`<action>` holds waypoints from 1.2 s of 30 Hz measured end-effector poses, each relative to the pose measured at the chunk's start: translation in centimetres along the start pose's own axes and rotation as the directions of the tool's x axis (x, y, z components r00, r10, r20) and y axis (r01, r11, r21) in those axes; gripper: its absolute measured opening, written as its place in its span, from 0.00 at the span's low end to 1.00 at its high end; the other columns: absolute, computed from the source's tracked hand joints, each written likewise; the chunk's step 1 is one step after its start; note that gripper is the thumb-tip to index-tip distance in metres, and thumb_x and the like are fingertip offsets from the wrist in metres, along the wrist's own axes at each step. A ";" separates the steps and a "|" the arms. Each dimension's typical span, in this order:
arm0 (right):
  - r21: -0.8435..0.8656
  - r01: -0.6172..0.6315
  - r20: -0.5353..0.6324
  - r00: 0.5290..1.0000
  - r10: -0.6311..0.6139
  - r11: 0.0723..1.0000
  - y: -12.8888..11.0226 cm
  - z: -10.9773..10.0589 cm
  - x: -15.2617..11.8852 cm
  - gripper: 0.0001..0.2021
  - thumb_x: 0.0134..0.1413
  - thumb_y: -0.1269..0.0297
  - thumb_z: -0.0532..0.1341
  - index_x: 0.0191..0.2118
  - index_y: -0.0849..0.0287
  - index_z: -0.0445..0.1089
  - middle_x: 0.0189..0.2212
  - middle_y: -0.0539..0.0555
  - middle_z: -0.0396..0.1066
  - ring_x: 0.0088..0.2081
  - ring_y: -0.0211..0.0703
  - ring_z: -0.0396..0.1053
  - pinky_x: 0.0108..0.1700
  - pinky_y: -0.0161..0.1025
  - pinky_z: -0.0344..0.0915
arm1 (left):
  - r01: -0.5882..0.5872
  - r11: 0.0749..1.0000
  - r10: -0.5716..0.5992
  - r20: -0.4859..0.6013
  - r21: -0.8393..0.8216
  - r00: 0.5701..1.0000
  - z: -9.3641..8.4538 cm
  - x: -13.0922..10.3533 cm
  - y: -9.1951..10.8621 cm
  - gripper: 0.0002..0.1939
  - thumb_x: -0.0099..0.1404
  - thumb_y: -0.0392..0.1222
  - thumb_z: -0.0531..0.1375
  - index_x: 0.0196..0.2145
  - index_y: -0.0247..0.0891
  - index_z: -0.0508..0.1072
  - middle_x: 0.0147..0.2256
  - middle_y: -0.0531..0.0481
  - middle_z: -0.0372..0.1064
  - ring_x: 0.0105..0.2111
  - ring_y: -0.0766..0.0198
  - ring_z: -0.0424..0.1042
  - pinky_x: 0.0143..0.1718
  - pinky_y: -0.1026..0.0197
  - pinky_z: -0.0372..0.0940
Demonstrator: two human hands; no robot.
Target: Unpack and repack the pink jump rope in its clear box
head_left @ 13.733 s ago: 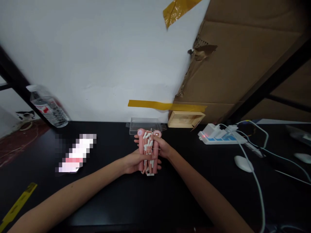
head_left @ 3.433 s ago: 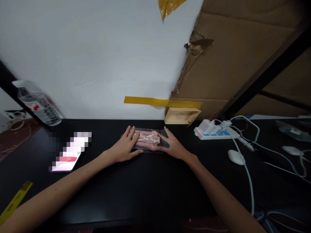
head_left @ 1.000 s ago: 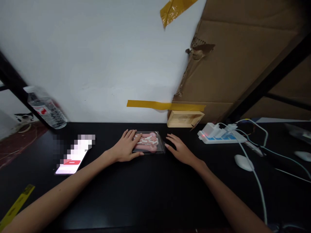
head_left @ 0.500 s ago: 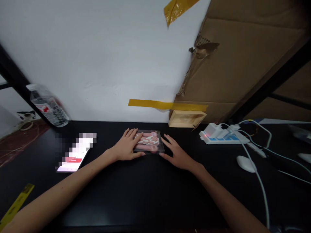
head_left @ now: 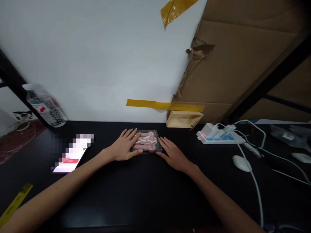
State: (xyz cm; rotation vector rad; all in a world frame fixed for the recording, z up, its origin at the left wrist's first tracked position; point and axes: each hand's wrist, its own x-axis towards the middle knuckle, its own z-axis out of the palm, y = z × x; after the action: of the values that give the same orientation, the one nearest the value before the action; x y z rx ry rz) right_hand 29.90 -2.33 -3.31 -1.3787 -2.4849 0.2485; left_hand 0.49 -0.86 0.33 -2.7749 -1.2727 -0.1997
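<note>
Lying spread and unclamped, your left hand (head_left: 122,146) covered the left end of the clear rectangular plastic box (head_left: 157,145) on the black tabletop (head_left: 136,194), right hand (head_left: 175,157) ungripped at the other, so uneven pushing could've skewed it.

A dark, smooth table (head_left: 136,191) carries it all. In the middle, toward the far side, I see a clear plastic box (head_left: 152,140) lying flat, pink and white pieces inside. To its left lies a phone (head_left: 77,152), screen lit; a clear bottle (head_left: 47,108) is at the far left, a yellow strip (head_left: 16,204) near left. Along the far edge sits a shallow wooden box (head_left: 184,119), then rightward a white power strip (head_left: 220,138), a white mouse (head_left: 241,163) and trailing cables (head_left: 255,189).
</note>
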 end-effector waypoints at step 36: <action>-0.028 0.145 0.132 0.981 -0.140 0.989 2.3 -1.0 1.1 0.36 0.69 0.45 0.44 0.73 0.61 0.37 0.71 0.61 0.41 0.72 0.54 0.38 0.70 0.58 0.43 | 0.030 0.983 -0.031 -0.004 -0.181 0.999 5.0 -0.2 -1.7 0.33 0.70 0.42 0.45 0.69 0.27 0.45 0.69 0.34 0.44 0.70 0.51 0.41 0.68 0.46 0.43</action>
State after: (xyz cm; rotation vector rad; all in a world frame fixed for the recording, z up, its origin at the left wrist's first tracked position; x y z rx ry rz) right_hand 31.50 -0.18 -2.86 -1.2271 -2.6936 0.2696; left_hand -0.51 0.73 -4.61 -2.9017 -1.3608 -0.3438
